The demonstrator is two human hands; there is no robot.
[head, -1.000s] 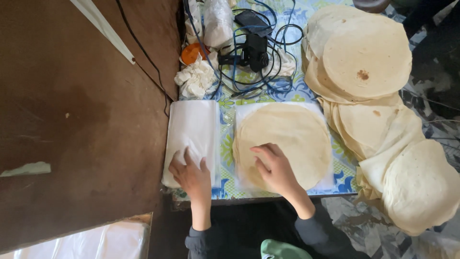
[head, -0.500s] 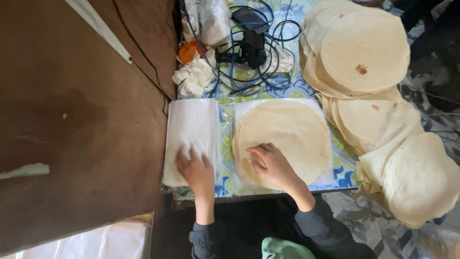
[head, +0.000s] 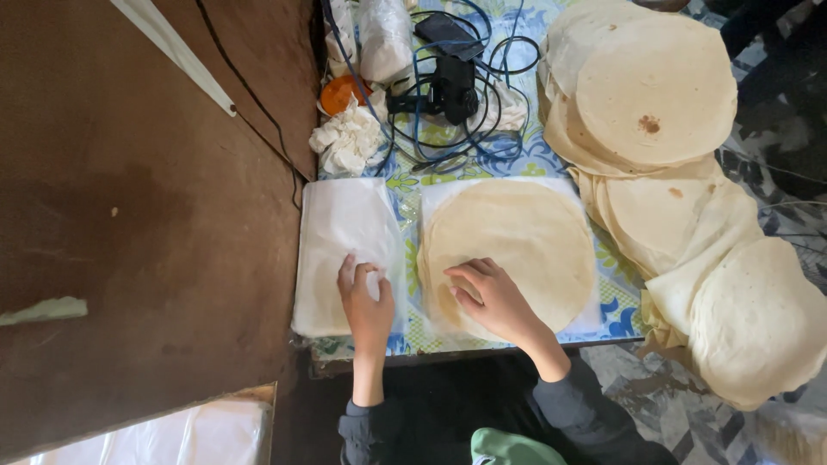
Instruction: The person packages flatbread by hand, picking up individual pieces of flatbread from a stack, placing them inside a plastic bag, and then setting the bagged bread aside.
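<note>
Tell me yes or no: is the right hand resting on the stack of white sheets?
No. The right hand lies on the round flatbread, while the left hand is the one on the stack of white sheets.

A low table (head: pixel 508 164) under a blue-and-green floral cloth stands beyond the fingers. Left of them spreads a bare brown earthen floor (head: pixel 129 241) crossed by a black cable (head: pixel 250 95). Right of them lies patterned grey flooring (head: pixel 775 172) in soft daylight

Seen from above, the left hand (head: pixel 366 297) rests flat on a stack of white paper sheets (head: pixel 340 250). Beside it, the right hand (head: pixel 491 297) presses fingertips onto a round flatbread (head: pixel 517 237). More flatbreads (head: pixel 663 95) lie piled at right; tangled cables (head: pixel 457 86) sit above.
</note>
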